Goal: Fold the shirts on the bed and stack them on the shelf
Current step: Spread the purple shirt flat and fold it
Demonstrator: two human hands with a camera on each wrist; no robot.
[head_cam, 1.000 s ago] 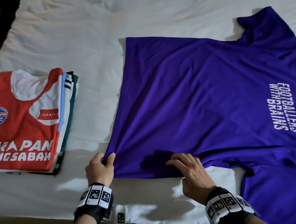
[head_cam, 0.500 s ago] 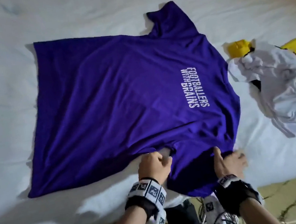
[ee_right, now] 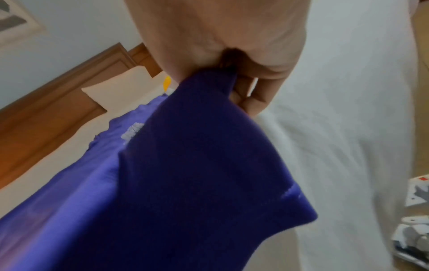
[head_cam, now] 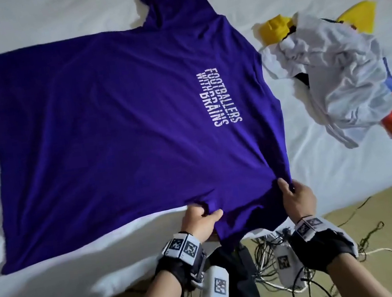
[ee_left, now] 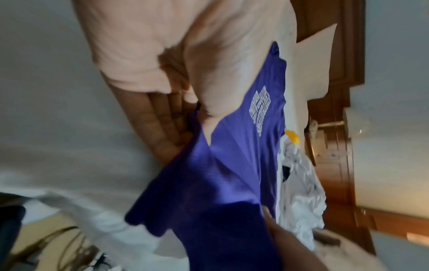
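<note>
A purple shirt [head_cam: 120, 124] with white lettering lies spread flat across the white bed [head_cam: 57, 283], its near sleeve hanging over the bed's front edge. My left hand [head_cam: 201, 217] pinches the cloth where that sleeve meets the body. My right hand [head_cam: 294, 191] grips the sleeve's other side near the shoulder. In the left wrist view the fingers [ee_left: 167, 128] curl into the purple shirt [ee_left: 232, 174]. The right wrist view has the purple shirt [ee_right: 197, 174] bunched under the thumb and fingers [ee_right: 250, 102].
A crumpled pile of unfolded shirts [head_cam: 341, 75], white, yellow and orange, lies on the bed to the right. Cables and small white boxes [head_cam: 286, 267] lie on the floor below the bed edge. A wooden headboard [ee_right: 58, 110] and a pillow [ee_right: 120, 91] stand beyond.
Both hands went from the shirt's bottom hem rightward to the near sleeve and now hold it. The view swung right, so the folded stack left the frame and the crumpled pile came in.
</note>
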